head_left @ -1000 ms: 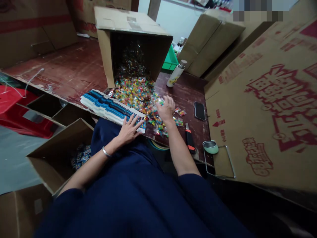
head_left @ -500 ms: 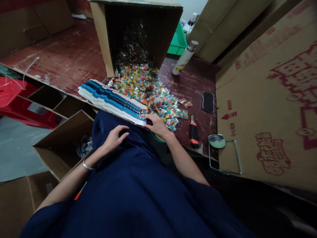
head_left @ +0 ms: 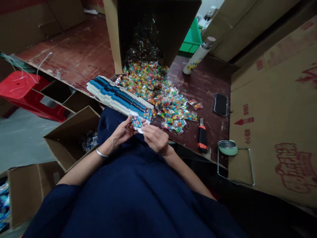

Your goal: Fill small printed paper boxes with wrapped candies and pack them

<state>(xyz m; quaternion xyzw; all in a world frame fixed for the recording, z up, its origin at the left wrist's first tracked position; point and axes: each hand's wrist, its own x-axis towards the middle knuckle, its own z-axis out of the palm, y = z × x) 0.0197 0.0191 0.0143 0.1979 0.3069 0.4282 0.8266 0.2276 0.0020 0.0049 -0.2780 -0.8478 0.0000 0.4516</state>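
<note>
One blue packet (head_left: 136, 121), gripped by your left hand (head_left: 122, 131) and right hand (head_left: 156, 138), sat beside the fanned stack (head_left: 116, 99) on the desk (head_left: 79, 46). Step looked like opening it; next move seemed to want a steady left grip.

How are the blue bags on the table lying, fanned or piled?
Fanned: the bags overlap in a long row, many edges showing.
</note>
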